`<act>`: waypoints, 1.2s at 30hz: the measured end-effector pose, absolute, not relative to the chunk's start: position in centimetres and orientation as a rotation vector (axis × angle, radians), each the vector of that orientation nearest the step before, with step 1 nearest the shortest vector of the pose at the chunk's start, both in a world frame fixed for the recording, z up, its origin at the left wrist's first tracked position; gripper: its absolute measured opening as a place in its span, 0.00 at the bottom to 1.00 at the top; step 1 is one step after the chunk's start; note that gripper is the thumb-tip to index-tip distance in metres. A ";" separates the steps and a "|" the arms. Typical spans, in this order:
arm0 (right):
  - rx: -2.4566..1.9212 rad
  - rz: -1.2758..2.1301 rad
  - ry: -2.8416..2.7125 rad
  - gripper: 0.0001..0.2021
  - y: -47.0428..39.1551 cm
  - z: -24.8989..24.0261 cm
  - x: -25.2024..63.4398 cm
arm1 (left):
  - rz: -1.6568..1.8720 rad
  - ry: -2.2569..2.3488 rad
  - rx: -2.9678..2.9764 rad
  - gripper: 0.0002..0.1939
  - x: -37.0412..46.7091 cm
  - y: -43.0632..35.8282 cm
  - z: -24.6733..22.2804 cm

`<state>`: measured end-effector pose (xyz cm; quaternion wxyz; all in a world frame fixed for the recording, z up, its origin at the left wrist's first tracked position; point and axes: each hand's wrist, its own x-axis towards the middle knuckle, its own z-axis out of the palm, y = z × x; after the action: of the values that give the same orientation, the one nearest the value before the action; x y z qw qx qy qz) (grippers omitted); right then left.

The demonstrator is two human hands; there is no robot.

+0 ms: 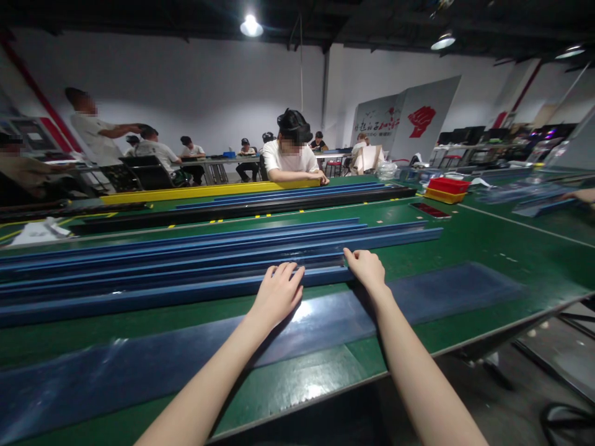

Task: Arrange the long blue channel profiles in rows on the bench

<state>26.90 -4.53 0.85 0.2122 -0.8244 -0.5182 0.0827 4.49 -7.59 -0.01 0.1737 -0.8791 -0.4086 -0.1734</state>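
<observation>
Several long blue channel strips lie side by side across the green table. My left hand curls its fingers over the upper edge of the nearest blue channel strip, a little in from its right end. At that right end, my right hand is closed round the strip's tip, its thumb and forefinger at the corner. The undersides of both hands' fingers are hidden. Beneath my forearms, a long clear plastic sleeve lies flat along the near side of the table, with light glaring on it.
Beyond the blue strips lie a black strip and a yellow strip. A phone lies near red and yellow bins. A co-worker leans at the far side; another person's hand shows at right.
</observation>
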 end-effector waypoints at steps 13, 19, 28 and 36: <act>-2.190 0.562 -1.622 0.30 -5.1 1.1 29.5 | -0.418 -1.113 -2.576 0.15 7.3 -6.9 1.5; -2.125 0.629 -1.658 0.26 -5.5 0.5 31.2 | -0.394 -1.089 -2.581 0.14 8.4 -6.5 1.2; -2.049 0.746 -1.592 0.19 -5.3 -0.1 32.1 | -0.441 -1.093 -2.543 0.15 8.9 -6.0 0.1; -1.895 0.675 -1.542 0.19 -3.0 -0.6 31.3 | -0.535 -1.084 -2.501 0.18 8.9 -6.1 -1.0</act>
<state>31.35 -3.00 -0.62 0.2990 -0.7135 -0.5805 0.2541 8.90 -6.11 -0.99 0.1807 -0.8855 -0.3838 -0.1895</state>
